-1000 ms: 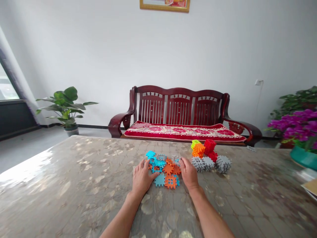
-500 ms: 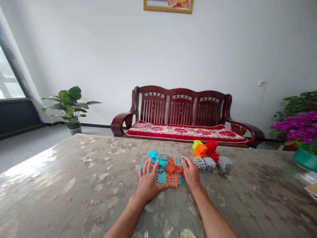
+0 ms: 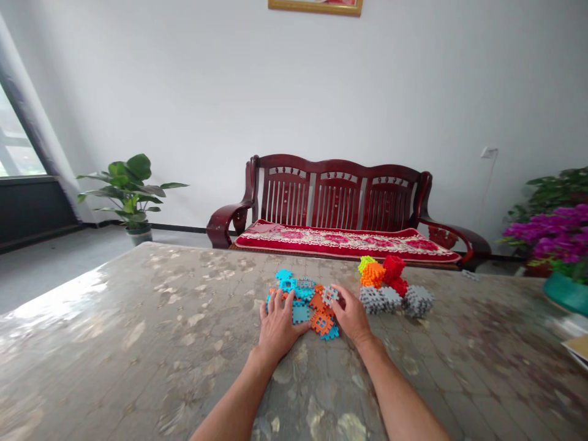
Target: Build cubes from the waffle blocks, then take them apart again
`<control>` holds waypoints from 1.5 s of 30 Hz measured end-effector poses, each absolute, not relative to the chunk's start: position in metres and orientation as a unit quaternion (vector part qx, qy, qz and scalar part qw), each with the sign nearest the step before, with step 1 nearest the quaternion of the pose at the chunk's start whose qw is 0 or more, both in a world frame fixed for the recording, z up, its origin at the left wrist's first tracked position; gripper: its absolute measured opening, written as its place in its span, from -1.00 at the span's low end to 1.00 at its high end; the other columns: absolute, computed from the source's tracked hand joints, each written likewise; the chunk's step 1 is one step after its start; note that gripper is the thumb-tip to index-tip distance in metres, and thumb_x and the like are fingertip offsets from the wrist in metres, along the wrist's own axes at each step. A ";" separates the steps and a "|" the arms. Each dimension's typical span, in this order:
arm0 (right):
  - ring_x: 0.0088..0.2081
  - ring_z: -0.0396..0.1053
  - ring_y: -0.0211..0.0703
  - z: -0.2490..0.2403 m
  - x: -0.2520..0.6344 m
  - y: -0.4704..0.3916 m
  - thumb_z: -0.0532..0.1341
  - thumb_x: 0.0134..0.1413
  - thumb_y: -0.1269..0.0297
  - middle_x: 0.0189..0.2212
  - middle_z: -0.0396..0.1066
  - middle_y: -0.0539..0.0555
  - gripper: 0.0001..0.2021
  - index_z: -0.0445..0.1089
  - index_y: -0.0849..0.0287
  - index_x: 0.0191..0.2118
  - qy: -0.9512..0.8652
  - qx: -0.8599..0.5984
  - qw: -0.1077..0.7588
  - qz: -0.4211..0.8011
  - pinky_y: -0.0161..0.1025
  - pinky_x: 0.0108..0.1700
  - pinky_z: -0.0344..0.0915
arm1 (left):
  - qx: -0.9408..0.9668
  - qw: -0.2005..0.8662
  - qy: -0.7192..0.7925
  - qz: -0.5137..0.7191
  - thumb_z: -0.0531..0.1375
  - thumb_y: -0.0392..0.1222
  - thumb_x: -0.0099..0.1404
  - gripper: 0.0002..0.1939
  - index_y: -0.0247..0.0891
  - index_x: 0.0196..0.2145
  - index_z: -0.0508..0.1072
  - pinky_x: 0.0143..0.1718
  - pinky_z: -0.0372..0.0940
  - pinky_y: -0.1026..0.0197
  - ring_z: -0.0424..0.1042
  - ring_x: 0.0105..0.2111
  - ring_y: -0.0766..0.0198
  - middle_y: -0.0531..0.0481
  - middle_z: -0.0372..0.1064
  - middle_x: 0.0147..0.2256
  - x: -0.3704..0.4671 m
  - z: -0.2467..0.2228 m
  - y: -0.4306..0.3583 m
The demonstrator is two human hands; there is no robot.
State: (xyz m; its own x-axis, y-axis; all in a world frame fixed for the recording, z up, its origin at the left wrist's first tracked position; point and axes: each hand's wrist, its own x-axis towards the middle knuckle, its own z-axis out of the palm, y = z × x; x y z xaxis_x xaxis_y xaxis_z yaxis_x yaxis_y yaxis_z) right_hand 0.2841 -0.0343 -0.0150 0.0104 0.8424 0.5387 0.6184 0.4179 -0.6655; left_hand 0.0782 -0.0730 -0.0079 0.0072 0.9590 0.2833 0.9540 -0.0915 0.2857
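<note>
A loose heap of interlocking plastic building tiles lies between my hands. It includes blue tiles (image 3: 301, 314), orange tiles (image 3: 321, 322) and another grey tile (image 3: 305, 282) at the back. My left hand (image 3: 277, 323) rests over the left side of the heap with its fingers spread, covering some pieces. Pinched between thumb and fingers of my right hand (image 3: 353, 316) is a grey window tile (image 3: 329, 296), tilted up at the heap's right side.
Sorted stacks stand to the right: grey tiles (image 3: 379, 300), orange tiles (image 3: 372, 275), red tiles (image 3: 394, 267) and yellow-green tiles (image 3: 366, 263). A teal flower pot (image 3: 565, 295) sits at the table's right edge. Beyond the table (image 3: 184, 343) is a wooden bench (image 3: 337, 196).
My right hand has lifted and tilted the grey window tile slightly leftward. The front orange window tile has turned, and a blue tile beside it shows more. My left hand stays over the heap.
</note>
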 end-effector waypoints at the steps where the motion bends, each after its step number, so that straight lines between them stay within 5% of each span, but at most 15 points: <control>1: -0.26 0.43 -0.15 -0.015 0.284 -0.034 0.10 0.03 0.29 -0.17 0.51 0.06 -0.64 0.42 0.10 -0.03 -0.692 -0.530 0.475 0.117 -0.21 -0.14 0.35 | 0.711 0.009 0.673 0.204 0.19 0.26 0.12 -0.17 -0.15 0.26 0.18 0.25 -0.11 -0.19 -0.06 0.31 -0.11 -0.23 0.02 0.29 0.078 -0.008 -0.073; 9: -0.40 0.38 -0.16 -0.018 0.291 -0.028 0.14 0.03 0.16 -0.40 0.48 0.04 -0.78 0.43 0.12 -0.26 -0.633 -0.572 0.513 0.092 -0.24 -0.27 0.31 | 0.710 0.035 0.678 0.186 0.21 0.38 -0.03 0.03 -0.11 0.31 0.08 0.25 -0.23 -0.29 -0.16 0.33 -0.15 -0.25 -0.09 0.34 0.080 -0.007 -0.072; 14: -0.46 0.36 -0.19 -0.023 0.289 -0.021 0.18 -0.03 0.14 -0.33 0.46 0.09 -0.62 0.39 0.20 -0.09 -0.580 -0.551 0.578 0.162 -0.24 -0.33 0.35 | 0.716 0.042 0.675 0.170 0.27 0.35 -0.12 0.15 -0.11 0.34 -0.02 0.25 -0.29 -0.33 -0.18 0.34 -0.15 -0.27 -0.18 0.36 0.092 -0.008 -0.076; 18: -0.43 0.38 -0.17 -0.020 0.278 -0.020 0.18 -0.03 0.15 -0.22 0.47 0.13 -0.49 0.34 0.21 0.07 -0.583 -0.546 0.575 0.178 -0.20 -0.30 0.38 | 0.710 0.026 0.682 0.175 0.24 0.32 -0.03 0.05 -0.11 0.33 0.02 0.23 -0.29 -0.39 -0.14 0.33 -0.17 -0.28 -0.13 0.35 0.101 -0.010 -0.076; 22: -0.18 0.43 -0.09 -0.016 0.271 -0.023 0.12 0.02 0.18 -0.15 0.50 0.11 -0.64 0.45 0.14 -0.07 -0.619 -0.533 0.557 0.149 -0.16 -0.09 0.35 | 0.701 0.010 0.688 0.185 0.20 0.30 0.05 -0.04 -0.13 0.32 0.07 0.21 -0.26 -0.42 -0.09 0.31 -0.18 -0.31 -0.09 0.33 0.104 -0.014 -0.071; 28: -0.32 0.43 -0.11 -0.021 0.277 -0.020 0.10 0.06 0.15 -0.34 0.52 0.04 -0.71 0.49 0.09 -0.18 -0.613 -0.588 0.511 0.133 -0.18 -0.20 0.36 | 0.687 0.015 0.700 0.195 0.20 0.29 0.05 -0.05 -0.15 0.31 0.08 0.17 -0.23 -0.46 -0.08 0.30 -0.23 -0.33 -0.07 0.32 0.105 -0.017 -0.064; 37: -0.10 0.40 -0.02 -0.030 0.289 -0.022 0.29 -0.16 0.22 -0.15 0.46 0.14 -0.65 0.51 0.15 -0.15 -0.670 -0.541 0.485 0.154 -0.10 -0.01 0.33 | 0.663 0.070 0.682 0.299 0.19 0.03 0.16 -0.28 -0.23 0.24 0.18 0.22 0.04 -0.04 0.14 0.22 0.00 -0.23 0.15 0.22 0.083 -0.013 -0.053; 45: -0.39 0.38 -0.18 -0.031 0.292 -0.025 0.27 -0.19 0.31 -0.29 0.47 0.04 -0.56 0.47 0.13 -0.07 -0.668 -0.559 0.456 0.182 -0.19 -0.24 0.37 | 0.583 0.122 0.716 0.364 0.08 -0.09 0.28 -0.50 -0.27 0.15 0.29 0.07 0.23 0.09 0.31 0.09 0.07 -0.19 0.31 0.10 0.052 -0.009 -0.032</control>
State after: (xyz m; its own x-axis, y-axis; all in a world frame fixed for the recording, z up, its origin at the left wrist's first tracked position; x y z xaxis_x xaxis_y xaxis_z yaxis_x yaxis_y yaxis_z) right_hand 0.2921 -0.0246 -0.0306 0.0407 0.9133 0.4053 0.5815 0.3082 -0.7529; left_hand 0.0518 -0.0322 -0.0086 -0.2914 0.9235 0.2497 0.7455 0.0556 0.6642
